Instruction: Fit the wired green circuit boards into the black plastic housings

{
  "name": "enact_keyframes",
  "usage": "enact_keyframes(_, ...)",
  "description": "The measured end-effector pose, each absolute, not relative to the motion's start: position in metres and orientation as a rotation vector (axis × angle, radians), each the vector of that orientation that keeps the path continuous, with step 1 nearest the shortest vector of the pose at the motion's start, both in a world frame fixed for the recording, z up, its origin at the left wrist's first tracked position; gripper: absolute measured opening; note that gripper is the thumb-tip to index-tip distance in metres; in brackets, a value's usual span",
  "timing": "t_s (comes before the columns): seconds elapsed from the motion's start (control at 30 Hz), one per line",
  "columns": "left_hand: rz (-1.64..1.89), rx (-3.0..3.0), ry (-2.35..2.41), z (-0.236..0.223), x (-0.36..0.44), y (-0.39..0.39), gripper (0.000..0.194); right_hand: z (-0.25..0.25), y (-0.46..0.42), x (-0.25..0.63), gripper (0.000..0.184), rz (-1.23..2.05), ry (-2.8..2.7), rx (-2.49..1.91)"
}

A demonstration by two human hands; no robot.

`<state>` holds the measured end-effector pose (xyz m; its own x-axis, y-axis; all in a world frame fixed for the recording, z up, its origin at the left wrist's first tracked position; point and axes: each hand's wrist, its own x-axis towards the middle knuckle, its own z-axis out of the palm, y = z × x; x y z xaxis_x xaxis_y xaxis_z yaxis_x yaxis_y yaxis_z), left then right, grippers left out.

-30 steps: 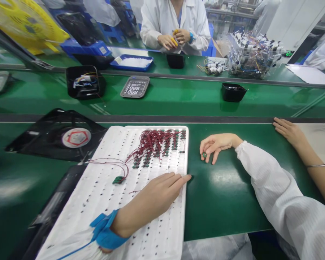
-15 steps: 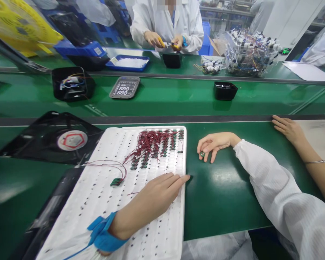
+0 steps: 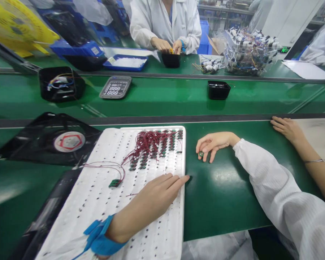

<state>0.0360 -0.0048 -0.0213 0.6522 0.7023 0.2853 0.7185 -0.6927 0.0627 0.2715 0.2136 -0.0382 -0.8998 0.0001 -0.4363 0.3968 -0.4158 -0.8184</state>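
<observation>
Apparently in a part-handling step beside the white tray (image 3: 78,231).
On it, has a loose circuit board (image 3: 114,183), then bunched red-wired boards (image 3: 150,146); has left hand (image 3: 155,195) over it, grip hidden; past its right edge, pinches small green part (image 3: 200,154) in right hand (image 3: 216,142). To shift that, pinch steadily.

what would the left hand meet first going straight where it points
Likely the bare right hand, across the glossy green tabletop; depth is unclear, so the blue-banded left hand might miss it.

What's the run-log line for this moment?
left hand: over white tray, grip unclear | right hand: small green part at fingertips, over green bench | red-wired boards: clustered toward tray's far end
</observation>
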Motion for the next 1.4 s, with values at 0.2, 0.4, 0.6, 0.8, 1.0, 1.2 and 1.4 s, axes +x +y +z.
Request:
enact_keyframes(0.2, -0.439, -2.779, -1.194, -0.022, 0.036, -0.005, 0.042, -0.038, 0.214, 0.270, 0.050, -2.413, 1.530, 0.546)
enact_keyframes(0.4, -0.443, -2.787, -1.189, -0.022, 0.035, -0.007, 0.045, -0.040, 0.214, 0.271, 0.051, -2.426, 1.528, 0.531)
enact_keyframes(0.6, -0.468, -2.820, -1.201, -0.016, 0.033, -0.007, 0.041, -0.041, 0.213, 0.269, 0.050, -2.438, 1.513, 0.512)
enact_keyframes(0.8, -0.574, -2.800, -1.239, -0.015, 0.033, -0.007, 0.035, -0.042, 0.213, 0.269, 0.049, -2.451, 1.508, 0.490)
enact_keyframes(1.0, -0.673, -2.787, -1.241, -0.004, 0.035, -0.009, 0.040, -0.045, 0.214, 0.268, 0.050, -2.474, 1.487, 0.474)
enact_keyframes(1.2, -0.761, -2.758, -1.236, -0.013, 0.027, -0.013, 0.053, -0.047, 0.215, 0.267, 0.051, -2.468, 1.485, 0.462)
enact_keyframes(1.4, -0.654, -2.751, -1.245, -0.028, 0.021, -0.018, 0.061, -0.046, 0.215, 0.268, 0.050, -2.475, 1.496, 0.454)
